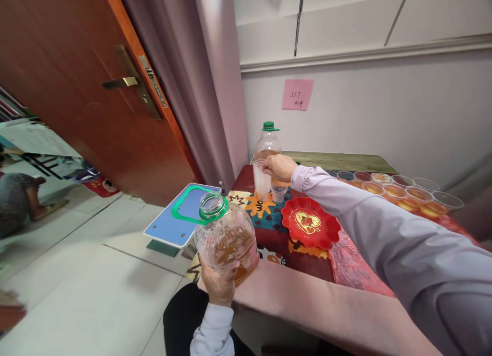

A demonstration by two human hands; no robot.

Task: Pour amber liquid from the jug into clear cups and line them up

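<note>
At seven o'clock, the left grip (220, 285) clamps a round uncapped clear-plastic jug (230, 235); tilting risks spills. Towards its one o'clock, the right grip (281, 167) pinches stacked translucent-plastic cups (262, 184); tugging risks toppling.

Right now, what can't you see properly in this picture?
In the head view:
- Green-capped bottle: lower part hidden by the right hand and stacked cups.
- Left hand: some fingers hidden by the open jug.
- Cups at right: partly hidden by the right sleeve.
- Other person: cut off by the left edge.
</note>
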